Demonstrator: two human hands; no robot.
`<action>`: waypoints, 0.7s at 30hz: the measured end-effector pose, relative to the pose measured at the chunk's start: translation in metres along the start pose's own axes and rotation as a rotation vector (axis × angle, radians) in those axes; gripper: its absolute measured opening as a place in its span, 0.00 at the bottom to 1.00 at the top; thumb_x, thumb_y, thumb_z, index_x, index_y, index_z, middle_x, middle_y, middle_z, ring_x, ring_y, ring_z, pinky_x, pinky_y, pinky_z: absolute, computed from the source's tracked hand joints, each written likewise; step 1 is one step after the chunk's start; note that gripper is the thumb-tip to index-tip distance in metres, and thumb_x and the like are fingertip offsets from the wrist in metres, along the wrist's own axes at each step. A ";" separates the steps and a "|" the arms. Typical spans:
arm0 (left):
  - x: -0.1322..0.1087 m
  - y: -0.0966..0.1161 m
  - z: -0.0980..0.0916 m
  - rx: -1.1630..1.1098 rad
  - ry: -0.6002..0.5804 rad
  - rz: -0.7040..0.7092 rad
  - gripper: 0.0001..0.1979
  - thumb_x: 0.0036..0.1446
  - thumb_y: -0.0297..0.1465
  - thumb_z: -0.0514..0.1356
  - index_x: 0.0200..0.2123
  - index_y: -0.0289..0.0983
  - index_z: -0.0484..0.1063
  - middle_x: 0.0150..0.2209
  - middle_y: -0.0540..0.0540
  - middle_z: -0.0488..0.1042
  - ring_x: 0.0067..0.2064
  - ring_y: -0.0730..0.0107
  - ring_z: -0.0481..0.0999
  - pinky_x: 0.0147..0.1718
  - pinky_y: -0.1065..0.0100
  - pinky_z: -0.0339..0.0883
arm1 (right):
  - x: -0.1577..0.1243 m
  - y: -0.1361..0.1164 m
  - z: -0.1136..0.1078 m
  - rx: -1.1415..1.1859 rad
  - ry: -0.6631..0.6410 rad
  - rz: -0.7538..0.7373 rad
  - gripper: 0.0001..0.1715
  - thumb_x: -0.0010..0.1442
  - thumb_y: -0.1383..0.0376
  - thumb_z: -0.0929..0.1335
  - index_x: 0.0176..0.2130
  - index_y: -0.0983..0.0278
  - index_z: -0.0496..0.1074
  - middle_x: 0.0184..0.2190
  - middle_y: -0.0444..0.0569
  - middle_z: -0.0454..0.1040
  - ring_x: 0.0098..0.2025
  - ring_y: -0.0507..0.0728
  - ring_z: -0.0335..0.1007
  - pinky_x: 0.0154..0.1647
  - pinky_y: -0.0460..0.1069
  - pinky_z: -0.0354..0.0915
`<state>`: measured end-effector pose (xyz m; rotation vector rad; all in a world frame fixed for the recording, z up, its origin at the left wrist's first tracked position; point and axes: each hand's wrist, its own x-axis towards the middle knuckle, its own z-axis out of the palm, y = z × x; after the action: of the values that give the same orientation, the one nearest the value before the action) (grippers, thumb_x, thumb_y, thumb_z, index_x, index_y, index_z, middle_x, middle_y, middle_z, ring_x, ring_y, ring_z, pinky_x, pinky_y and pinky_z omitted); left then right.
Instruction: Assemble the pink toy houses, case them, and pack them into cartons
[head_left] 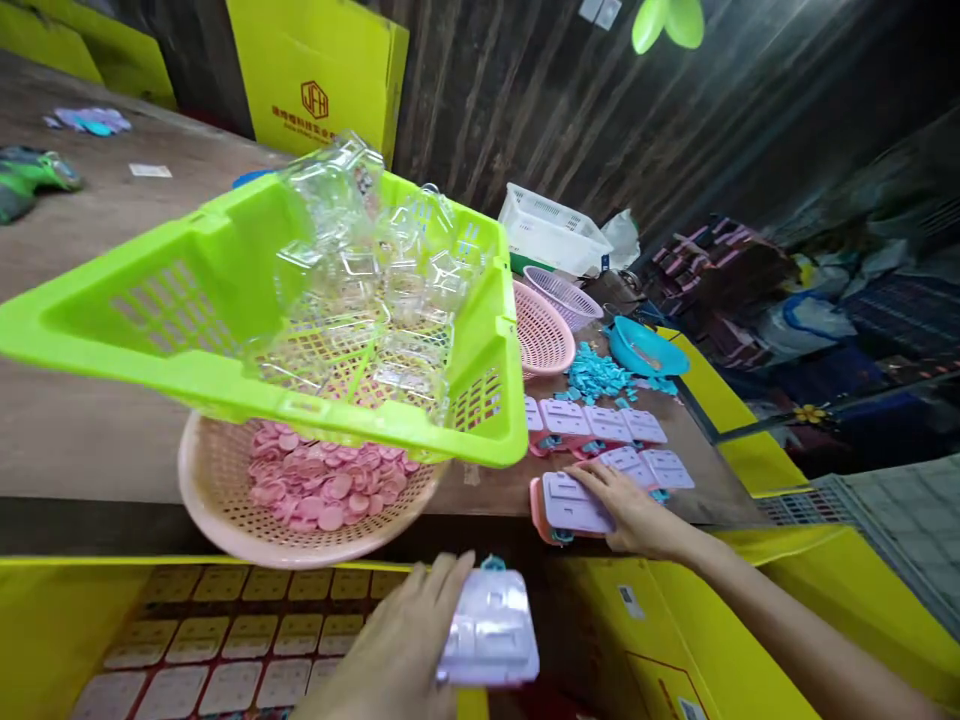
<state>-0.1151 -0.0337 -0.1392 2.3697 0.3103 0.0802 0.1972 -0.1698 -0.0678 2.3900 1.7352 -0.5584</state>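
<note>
My left hand (409,625), at the bottom, is closed on a lilac plastic box (491,630) with a shiny face and a teal bit at its top. It is in front of the table edge, above the cartons. My right hand (634,508) is wrapped round a pink-and-lilac plastic box (574,503) at the table's front edge; its fingers lie over the lilac face. Just behind that hand, more lilac-faced boxes (604,425) stand in rows on the table. The undersides of both held boxes are mostly hidden.
A green basket (480,445) of clear plastic parts sits over a pink basket (202,500) of pink discs. Teal pieces (596,372) lie near a blue bowl (649,348). Below, a yellow carton (60,620) holds rows of boxes; another yellow carton (720,620) stands right.
</note>
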 end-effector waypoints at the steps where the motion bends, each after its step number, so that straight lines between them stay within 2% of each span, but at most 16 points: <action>1: 0.026 0.011 -0.006 0.009 -0.022 -0.010 0.46 0.35 0.24 0.56 0.62 0.39 0.50 0.57 0.41 0.62 0.54 0.52 0.65 0.52 0.58 0.62 | 0.002 0.017 0.005 -0.009 0.024 0.002 0.50 0.37 0.71 0.65 0.61 0.65 0.55 0.58 0.60 0.55 0.59 0.67 0.52 0.56 0.59 0.55; 4: 0.097 0.031 -0.017 0.056 -0.051 -0.105 0.43 0.36 0.24 0.56 0.61 0.32 0.52 0.57 0.36 0.60 0.55 0.48 0.62 0.52 0.56 0.62 | 0.009 0.057 0.020 0.008 0.062 -0.007 0.51 0.38 0.71 0.64 0.62 0.65 0.52 0.59 0.59 0.54 0.59 0.65 0.52 0.57 0.59 0.54; 7: 0.143 0.031 -0.009 0.059 -0.032 -0.171 0.41 0.41 0.24 0.55 0.61 0.29 0.50 0.59 0.35 0.56 0.55 0.52 0.62 0.53 0.58 0.60 | 0.013 0.079 0.031 0.043 0.093 -0.025 0.51 0.39 0.72 0.63 0.62 0.63 0.50 0.58 0.57 0.55 0.59 0.63 0.52 0.58 0.58 0.52; 9: 0.158 0.025 0.003 0.055 -0.008 -0.184 0.39 0.43 0.23 0.54 0.62 0.29 0.48 0.60 0.36 0.54 0.57 0.53 0.60 0.55 0.57 0.59 | 0.013 0.088 0.037 0.058 0.123 -0.033 0.49 0.41 0.71 0.64 0.62 0.61 0.49 0.59 0.55 0.54 0.61 0.63 0.49 0.59 0.58 0.50; 11: 0.165 0.019 0.015 0.070 0.034 -0.176 0.40 0.44 0.22 0.55 0.62 0.33 0.47 0.62 0.37 0.50 0.60 0.50 0.54 0.56 0.53 0.55 | 0.013 0.096 0.044 0.060 0.155 -0.023 0.48 0.45 0.66 0.66 0.63 0.59 0.47 0.62 0.56 0.48 0.63 0.65 0.44 0.59 0.61 0.47; 14: 0.175 0.010 0.030 0.092 0.141 -0.108 0.44 0.44 0.24 0.60 0.63 0.40 0.45 0.66 0.39 0.37 0.65 0.45 0.37 0.59 0.43 0.42 | 0.019 0.108 0.055 0.032 0.198 0.025 0.54 0.45 0.55 0.70 0.64 0.57 0.42 0.65 0.57 0.40 0.65 0.69 0.35 0.59 0.67 0.41; 16: 0.186 0.007 0.036 0.068 0.162 -0.070 0.46 0.42 0.27 0.64 0.63 0.42 0.45 0.66 0.39 0.30 0.65 0.44 0.30 0.59 0.41 0.38 | 0.026 0.116 0.061 -0.006 0.215 0.034 0.56 0.44 0.52 0.70 0.64 0.55 0.41 0.65 0.57 0.40 0.65 0.70 0.36 0.58 0.69 0.38; 19: 0.200 0.009 0.037 0.020 0.175 -0.030 0.43 0.43 0.31 0.65 0.62 0.39 0.51 0.66 0.36 0.30 0.65 0.41 0.32 0.58 0.44 0.43 | 0.033 0.125 0.064 -0.042 0.270 -0.002 0.53 0.48 0.51 0.68 0.64 0.53 0.40 0.64 0.57 0.44 0.64 0.71 0.42 0.57 0.69 0.40; 21: 0.202 0.012 0.035 0.030 0.255 0.024 0.39 0.49 0.37 0.61 0.62 0.34 0.49 0.66 0.34 0.34 0.65 0.38 0.36 0.57 0.44 0.44 | 0.035 0.128 0.061 -0.036 0.324 -0.040 0.50 0.52 0.52 0.65 0.65 0.51 0.37 0.63 0.58 0.46 0.63 0.72 0.44 0.55 0.70 0.43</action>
<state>0.0880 -0.0162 -0.1625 2.3946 0.4070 0.3938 0.3137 -0.2003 -0.1506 2.5383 1.8976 -0.1456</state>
